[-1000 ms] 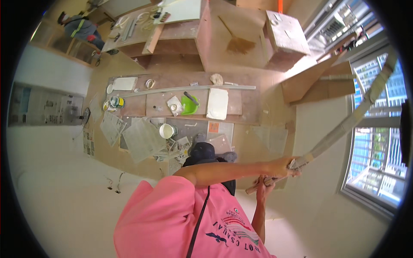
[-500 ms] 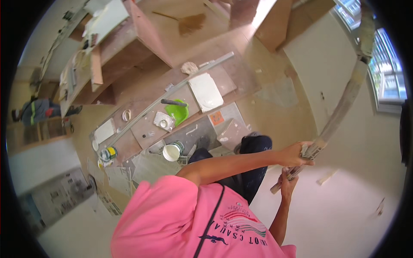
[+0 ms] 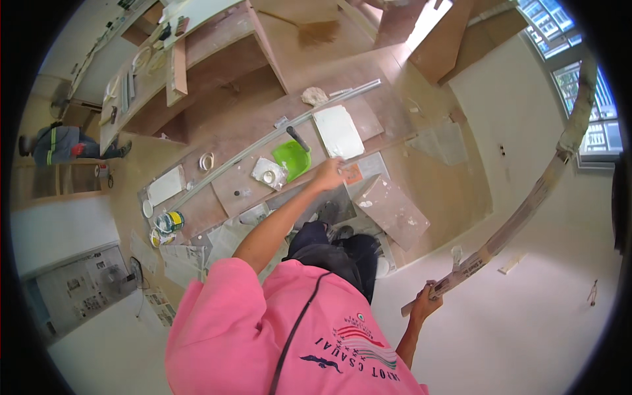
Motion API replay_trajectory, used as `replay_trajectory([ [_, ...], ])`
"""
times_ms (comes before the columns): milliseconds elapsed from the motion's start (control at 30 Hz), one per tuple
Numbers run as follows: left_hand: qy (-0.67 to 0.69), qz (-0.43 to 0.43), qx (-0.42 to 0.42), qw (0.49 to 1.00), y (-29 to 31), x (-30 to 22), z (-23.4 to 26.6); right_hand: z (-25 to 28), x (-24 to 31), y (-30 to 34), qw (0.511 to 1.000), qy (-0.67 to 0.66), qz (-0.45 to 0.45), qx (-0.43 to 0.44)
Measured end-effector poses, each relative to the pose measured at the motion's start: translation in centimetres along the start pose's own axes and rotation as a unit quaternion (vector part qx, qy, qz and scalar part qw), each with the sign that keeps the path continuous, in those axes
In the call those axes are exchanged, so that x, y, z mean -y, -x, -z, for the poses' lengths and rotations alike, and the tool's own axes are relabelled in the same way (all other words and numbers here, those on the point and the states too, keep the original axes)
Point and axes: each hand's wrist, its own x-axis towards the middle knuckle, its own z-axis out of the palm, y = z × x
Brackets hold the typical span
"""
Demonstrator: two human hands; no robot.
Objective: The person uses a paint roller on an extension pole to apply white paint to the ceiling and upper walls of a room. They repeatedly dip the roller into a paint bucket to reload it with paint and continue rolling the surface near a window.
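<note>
My left hand point(image 3: 329, 174) reaches out over the boards, its fingers loosely apart beside the near edge of a white-coated slab point(image 3: 338, 131). I cannot tell whether they touch it. Low on the right, my right hand point(image 3: 426, 301) is closed round the lower end of a long, stained wooden strip point(image 3: 520, 215) with printed paper patches. The strip slants up towards the window, in front of the pale wall. Left of the slab is a bright green tub point(image 3: 291, 160) with a dark handle lying across it. A tape roll point(image 3: 268, 176) rests on crumpled plastic nearby.
A paint can point(image 3: 170, 222) stands at the boards' left end. A loose board point(image 3: 393, 212) lies by my legs. An open wooden cabinet frame point(image 3: 214, 66) stands beyond. At far left another person point(image 3: 59, 145) bends over. A broom point(image 3: 316, 31) lies on the floor.
My left hand has let go of the strip and moved left to the slab. My right hand still holds the strip, now slightly lower. The view has shifted, and the white bucket is out of sight.
</note>
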Motion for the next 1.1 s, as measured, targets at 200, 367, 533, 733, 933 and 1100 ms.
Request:
replay_trajectory([
  [200, -0.227, 0.133, -0.166, 0.95, -0.9, 7.2, 10.9, -0.2, -3.6, 0.9, 0.999, 0.013, -0.004, 0.038],
  [367, -0.277, 0.161, -0.156, 0.934, -4.5, 9.5, 12.7, 0.7, -6.1, 3.1, 0.996, 0.09, 0.028, 0.009],
  [533, -0.295, 0.106, -0.111, 0.943, -9.6, 13.0, 11.6, -1.4, -2.6, 5.7, 0.996, 0.085, -0.016, 0.009],
  [733, -0.213, 0.09, -0.1, 0.968, -12.5, 17.1, 13.0, -7.7, 1.8, 6.0, 0.993, 0.09, -0.073, 0.007],
  [933, -0.207, 0.127, -0.132, 0.961, -13.4, 19.6, 19.0, -15.3, 4.8, 5.8, 0.993, 0.081, -0.068, 0.047],
  [1100, -0.225, 0.186, -0.236, 0.927, -13.0, 22.1, 27.1, -18.6, 6.4, 4.5, 0.993, 0.077, -0.065, 0.06],
])
